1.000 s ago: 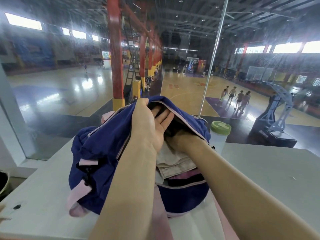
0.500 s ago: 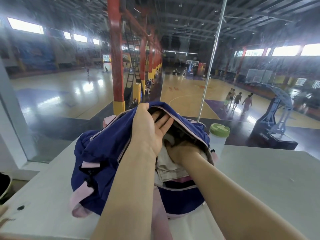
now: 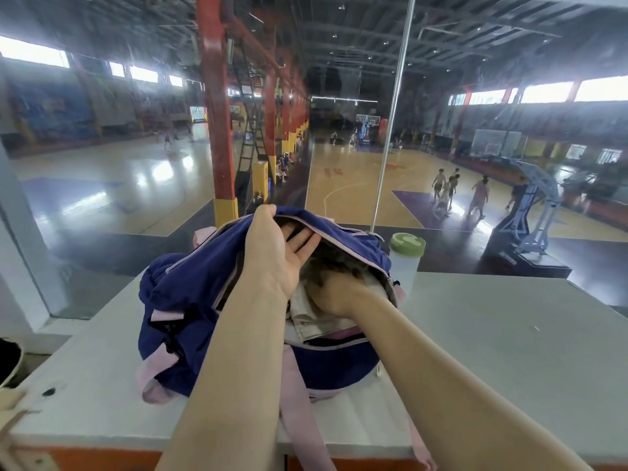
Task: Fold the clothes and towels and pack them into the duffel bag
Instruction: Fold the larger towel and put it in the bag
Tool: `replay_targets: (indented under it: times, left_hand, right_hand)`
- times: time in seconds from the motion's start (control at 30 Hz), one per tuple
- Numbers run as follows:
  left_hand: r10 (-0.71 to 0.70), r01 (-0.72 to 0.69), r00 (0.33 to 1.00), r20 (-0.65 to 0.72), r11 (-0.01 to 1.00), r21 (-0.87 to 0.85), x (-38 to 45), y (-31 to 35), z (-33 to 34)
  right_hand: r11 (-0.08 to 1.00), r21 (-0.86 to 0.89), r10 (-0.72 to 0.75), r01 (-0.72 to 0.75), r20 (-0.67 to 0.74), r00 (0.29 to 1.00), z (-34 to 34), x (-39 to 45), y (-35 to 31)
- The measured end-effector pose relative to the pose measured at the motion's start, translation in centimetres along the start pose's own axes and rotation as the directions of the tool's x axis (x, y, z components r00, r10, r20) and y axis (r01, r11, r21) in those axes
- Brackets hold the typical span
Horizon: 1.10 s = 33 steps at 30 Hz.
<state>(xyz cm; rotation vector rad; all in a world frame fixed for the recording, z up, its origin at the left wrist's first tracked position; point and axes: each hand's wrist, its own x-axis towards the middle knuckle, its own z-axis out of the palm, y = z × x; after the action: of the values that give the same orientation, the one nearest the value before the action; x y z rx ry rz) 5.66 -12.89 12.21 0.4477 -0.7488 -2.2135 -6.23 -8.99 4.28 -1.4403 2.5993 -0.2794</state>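
A navy duffel bag with pink trim and straps sits on a white table, its top zip open. My left hand grips the upper flap of the opening and holds it up, thumb outside, fingers inside. My right hand is pushed down into the bag, pressing on folded beige clothing; its fingers are hidden in the dark interior. A pink layer shows just beneath the beige fabric.
A clear bottle with a green lid stands right behind the bag's right end. A glass pane runs along the table's far edge, with a basketball court and people below. A dark object lies past the table's left end.
The bag and both arms sit slightly lower in view as the head tilts. My right hand has pushed a little deeper into the bag; the left hand keeps the flap lifted.
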Motion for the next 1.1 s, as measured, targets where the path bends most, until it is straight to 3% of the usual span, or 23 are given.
replay_targets:
  times: [0.07, 0.17, 0.27, 0.4, 0.43, 0.5, 0.63, 0.77, 0.97, 1.1]
  left_hand:
    - [0.004, -0.004, 1.0, -0.016, 0.999, 0.046, -0.3, -0.2, 0.2]
    - [0.037, -0.032, 0.998, -0.046, 0.994, 0.107, -0.5, -0.7, 0.3]
    - [0.049, -0.035, 0.996, -0.072, 0.982, 0.188, -0.8, -1.5, 0.2]
    - [-0.001, 0.037, 0.993, -0.122, 0.955, 0.296, -1.7, -3.3, 0.2]
    - [-0.009, 0.049, 0.992, -0.126, 0.946, 0.32, -2.0, -3.7, 0.2]
    - [-0.004, 0.04, 0.994, -0.113, 0.946, 0.321, -2.4, -4.2, 0.2]
    - [0.045, -0.032, 0.997, -0.056, 0.974, 0.224, -3.2, -4.7, 0.2]
    - [0.093, -0.094, 0.996, 0.014, 0.972, 0.214, -3.6, -4.5, 0.8]
    - [0.14, -0.148, 0.989, 0.048, 0.953, 0.263, -3.4, -4.4, 1.2]
    - [0.168, -0.181, 0.983, 0.068, 0.931, 0.316, -3.0, -4.5, 0.7]
  right_hand:
    - [0.997, 0.037, -0.068, 0.069, -0.048, 0.997, -0.1, -2.1, 0.7]
    - [0.955, 0.283, -0.047, 0.087, -0.143, 0.989, -0.8, -5.7, 2.1]
    - [0.881, 0.47, 0.11, 0.051, -0.309, 0.945, -1.9, -8.3, 4.7]
    - [0.776, 0.629, 0.411, -0.058, -0.434, 0.802, -2.2, -9.8, 8.2]
    - [0.754, 0.653, 0.444, -0.071, -0.428, 0.787, -1.8, -10.0, 8.7]
    - [0.699, 0.715, 0.406, -0.026, -0.366, 0.838, -1.0, -9.7, 9.1]
    - [0.739, 0.667, 0.237, 0.094, -0.387, 0.891, -0.3, -8.0, 8.5]
    - [0.798, 0.603, 0.245, 0.015, -0.347, 0.905, -0.2, -5.9, 8.0]
    - [0.861, 0.508, 0.267, -0.027, -0.406, 0.874, -0.1, -4.7, 7.9]
    - [0.896, 0.437, 0.248, -0.081, -0.341, 0.907, -1.7, -6.2, 7.8]
